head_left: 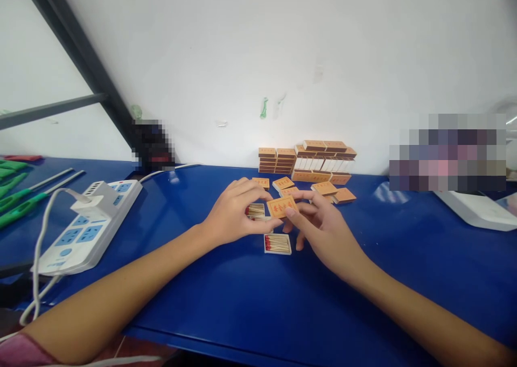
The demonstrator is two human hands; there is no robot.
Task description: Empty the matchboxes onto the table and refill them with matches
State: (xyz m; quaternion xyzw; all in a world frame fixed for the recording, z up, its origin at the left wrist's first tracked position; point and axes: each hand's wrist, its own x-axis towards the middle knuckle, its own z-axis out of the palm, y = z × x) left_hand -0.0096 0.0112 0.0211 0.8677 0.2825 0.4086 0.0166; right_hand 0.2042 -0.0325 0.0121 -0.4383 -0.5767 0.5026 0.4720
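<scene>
An orange matchbox (281,207) with red characters is held up between my two hands, its printed face towards me. My left hand (234,212) curls thumb and index finger round its left end, at the top and bottom edges. With thumb in front and fingers behind, my right hand (321,224) pinches its right side. Below lies an open white matchbox tray (277,244) full of red-tipped matches. Another filled tray (255,211) shows between my left thumb and index finger, partly covered. Something pale under that thumb is mostly hidden.
Closed matchboxes (323,188) lie loosely behind my hands on the blue table (226,302). Stacked matchboxes (322,162) stand against the wall. A white power strip (92,227) with a plug and cable is at left, near green-handled tools (30,200). Blurred objects sit at right.
</scene>
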